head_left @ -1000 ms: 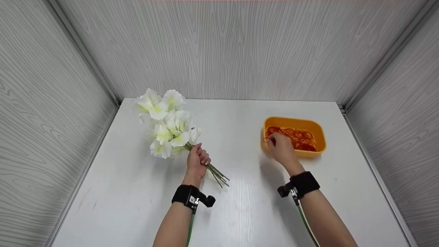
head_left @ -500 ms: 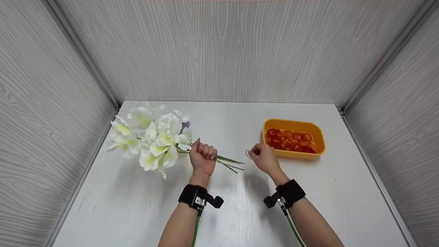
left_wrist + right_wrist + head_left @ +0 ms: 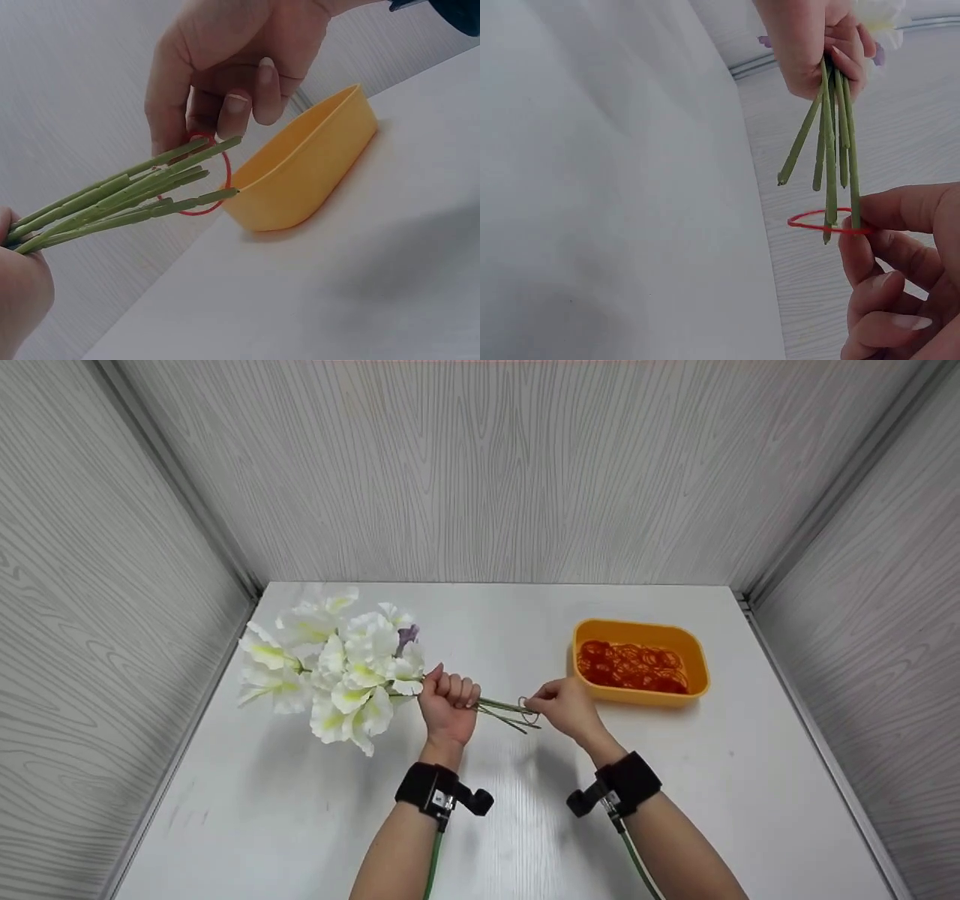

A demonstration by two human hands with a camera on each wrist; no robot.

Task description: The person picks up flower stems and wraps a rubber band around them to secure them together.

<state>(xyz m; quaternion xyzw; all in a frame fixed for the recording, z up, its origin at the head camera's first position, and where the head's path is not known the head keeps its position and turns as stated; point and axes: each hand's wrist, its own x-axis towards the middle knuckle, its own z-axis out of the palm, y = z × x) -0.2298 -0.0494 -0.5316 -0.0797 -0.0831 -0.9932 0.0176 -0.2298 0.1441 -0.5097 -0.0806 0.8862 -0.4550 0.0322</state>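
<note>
My left hand point(image 3: 450, 706) grips a bunch of artificial white flowers point(image 3: 356, 675) by the stems, blooms to the left. A small purple bloom point(image 3: 407, 635) shows among them. The green stems point(image 3: 105, 201) stick out to the right of the fist. Thumb and fingertips of my right hand point(image 3: 571, 709) pinch a thin red rubber band point(image 3: 229, 174). In the right wrist view the band's loop point(image 3: 810, 226) hangs at the stem tips. The longest stems reach into it, while several shorter ones end before it.
A yellow-orange plastic box point(image 3: 652, 697) stands on the white table point(image 3: 480, 840), right of and beyond the right hand. Many red rubber bands point(image 3: 634, 666) lie in it. Grey wood-grain panels point(image 3: 480, 472) enclose the table at the back and both sides.
The right hand has come out of the box leftward with a rubber band and reached the stem tips. The left hand has turned the bunch so its stems point right.
</note>
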